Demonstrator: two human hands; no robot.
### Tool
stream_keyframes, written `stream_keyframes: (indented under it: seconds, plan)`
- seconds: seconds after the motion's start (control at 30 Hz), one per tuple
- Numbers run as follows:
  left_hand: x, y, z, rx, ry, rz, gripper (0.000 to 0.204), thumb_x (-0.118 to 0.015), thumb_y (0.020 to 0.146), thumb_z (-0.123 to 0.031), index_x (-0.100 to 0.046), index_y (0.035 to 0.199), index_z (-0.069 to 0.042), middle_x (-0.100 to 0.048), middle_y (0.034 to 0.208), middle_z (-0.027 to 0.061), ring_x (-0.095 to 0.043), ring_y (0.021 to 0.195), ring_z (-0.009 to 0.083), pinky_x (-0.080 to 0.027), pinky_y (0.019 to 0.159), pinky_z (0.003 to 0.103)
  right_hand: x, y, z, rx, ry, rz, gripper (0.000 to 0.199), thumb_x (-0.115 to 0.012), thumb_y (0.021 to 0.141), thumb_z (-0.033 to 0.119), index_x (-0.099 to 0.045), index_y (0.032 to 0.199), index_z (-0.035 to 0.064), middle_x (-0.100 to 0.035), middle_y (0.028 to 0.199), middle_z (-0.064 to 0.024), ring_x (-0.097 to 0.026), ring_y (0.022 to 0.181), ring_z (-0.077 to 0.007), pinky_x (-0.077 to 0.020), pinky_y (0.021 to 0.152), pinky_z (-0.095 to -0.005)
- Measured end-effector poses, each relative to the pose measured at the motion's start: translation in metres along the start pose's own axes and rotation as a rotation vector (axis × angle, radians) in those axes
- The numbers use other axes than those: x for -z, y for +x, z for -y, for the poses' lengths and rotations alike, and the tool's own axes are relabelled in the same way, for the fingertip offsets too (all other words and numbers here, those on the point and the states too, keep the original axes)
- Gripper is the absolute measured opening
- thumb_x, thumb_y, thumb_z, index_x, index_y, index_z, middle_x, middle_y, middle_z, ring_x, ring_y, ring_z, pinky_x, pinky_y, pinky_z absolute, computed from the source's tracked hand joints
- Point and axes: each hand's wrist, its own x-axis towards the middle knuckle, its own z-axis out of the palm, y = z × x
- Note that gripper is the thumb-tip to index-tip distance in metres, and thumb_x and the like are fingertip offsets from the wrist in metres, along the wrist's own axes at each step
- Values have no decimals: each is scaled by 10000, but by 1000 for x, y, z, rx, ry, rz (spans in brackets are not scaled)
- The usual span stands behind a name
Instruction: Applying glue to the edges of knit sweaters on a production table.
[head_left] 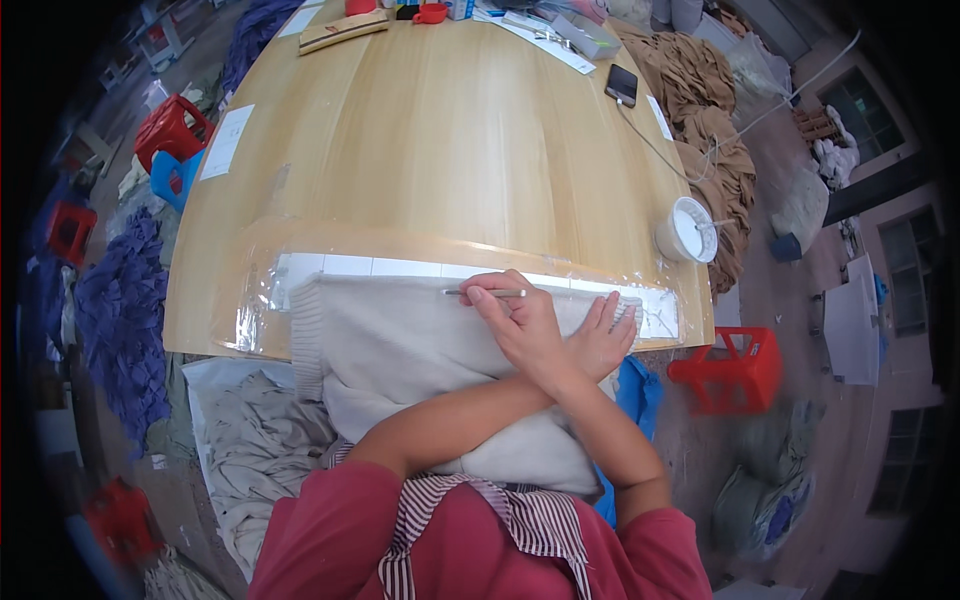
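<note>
Cream knitted garment (400, 345) lies flat at the near edge of the wooden table (450, 150), over a clear plastic sheet (300, 255) with a white ruler strip (360, 266). Arms are crossed: the right hand (520, 320) has its grip pinched shut on a pen (487, 293) at the top hem, while the left hand (602, 338) presses flat, fingers spread. It looks like marking or measuring, which calls for steady cloth.

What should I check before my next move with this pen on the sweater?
1. Pen gripped in right hand: ok.
2. Left hand flat on the cream sweater: ok.
3. Sweater's top edge lying along the white strip under the clear plastic: ok.
4. Arms uncrossed: not ok, the forearms cross over the sweater.
5. Pen tip touching the knit: cannot tell.
</note>
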Motion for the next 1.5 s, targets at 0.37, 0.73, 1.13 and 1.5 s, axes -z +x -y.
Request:
stream_keyframes:
  seconds: [0.37,0.73,1.13,1.5]
  plan:
    - [0,-6,3,38,15,-31,441,-543,822,-158,-558,1226,17,-499,1347,197,-419,1270,493,-333,1074,565,-19,14,24,238,-220,4,144,-601,943,89,-678,963,-31,-650,884,-83,-622,851,-145,-492,761,-255]
    - [4,-8,2,4,96,-29,434,-509,855,-203,-586,1229,2,-509,1354,194,-387,1303,487,-283,1097,552,-76,35,6,408,-405,309,116,-650,835,24,-691,941,50,-670,888,-65,-567,871,-246,-459,770,-336]
    - [-14,-3,-3,74,46,-59,411,-535,822,-157,-573,1196,9,-508,1334,180,-421,1272,486,-338,1069,564,-6,-3,1,362,-375,86,149,-675,806,-2,-701,943,49,-688,893,-78,-594,853,-256,-456,786,-349]
    - [4,-3,0,2,90,10,440,-521,841,-170,-549,1247,-4,-493,1363,175,-400,1292,491,-318,1080,565,-9,-14,-1,690,-892,305,284,-675,689,21,-673,966,83,-612,1018,-57,-546,962,-255,-410,807,-377]
